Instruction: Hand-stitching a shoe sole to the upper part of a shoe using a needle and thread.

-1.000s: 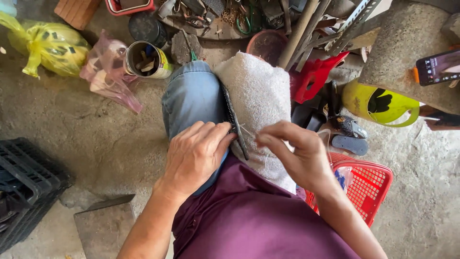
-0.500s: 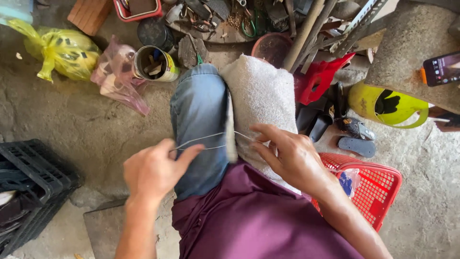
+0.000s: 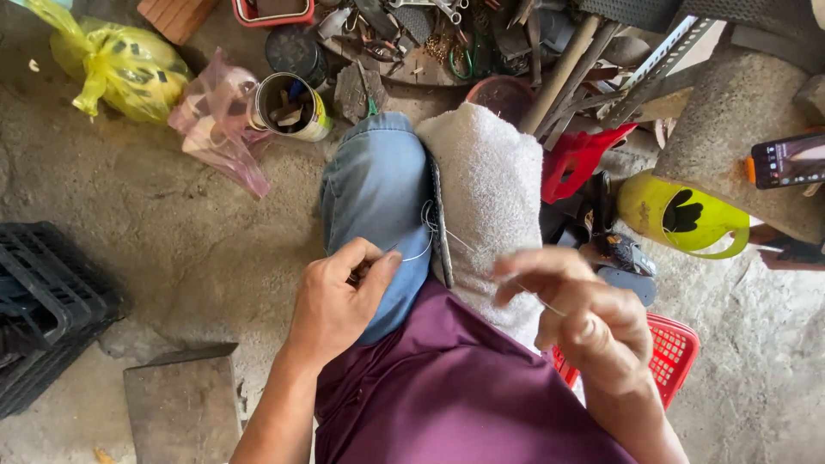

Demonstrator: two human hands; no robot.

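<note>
A thin dark sole-like piece [image 3: 440, 225] stands on edge between my knees, one in blue jeans [image 3: 378, 185], the other under a white towel [image 3: 490, 185]. A pale thread [image 3: 421, 236] runs through the piece. My left hand [image 3: 339, 301] pinches one end of the thread on the jeans side. My right hand [image 3: 584, 314], slightly blurred, pinches the other end on the towel side and holds it taut.
A black crate [image 3: 43, 301] sits at the left and a flat stone slab [image 3: 180, 408] below it. A tin can [image 3: 288, 105], pink and yellow bags, tools, a yellow jug [image 3: 679, 215] and a red basket [image 3: 675, 352] lie around on the concrete floor.
My left hand moved back in toward the knee from its outward pull, and my right hand drew away to the right with the thread.
</note>
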